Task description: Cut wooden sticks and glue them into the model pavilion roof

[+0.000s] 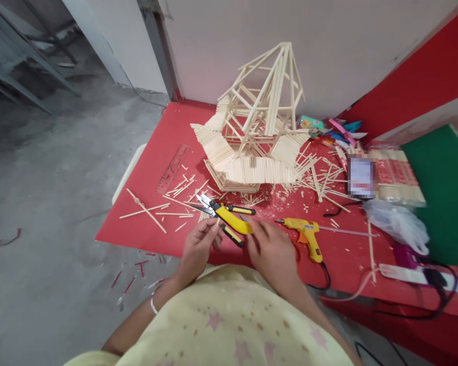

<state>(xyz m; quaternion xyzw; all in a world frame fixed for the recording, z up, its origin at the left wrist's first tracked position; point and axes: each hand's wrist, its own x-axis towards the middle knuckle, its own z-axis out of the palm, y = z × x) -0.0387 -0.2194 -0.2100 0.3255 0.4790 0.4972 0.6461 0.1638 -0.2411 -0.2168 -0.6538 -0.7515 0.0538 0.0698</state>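
Above the red counter (147,152), the left hand (198,245) pinches a short stick (218,221) while the right hand (274,249) grips a yellow-handled cutter (232,218), which might nick the left if it slips

Left hand (198,243) pinched, right hand (274,248) curled

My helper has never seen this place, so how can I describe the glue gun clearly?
On the red table, find the big stick tower at the back. Nearer the front edge, just to the right of the right hand, lies the glue gun. Unlike the yellow-handled cutters, it has a pistol shape, an orange trigger and a black cord.
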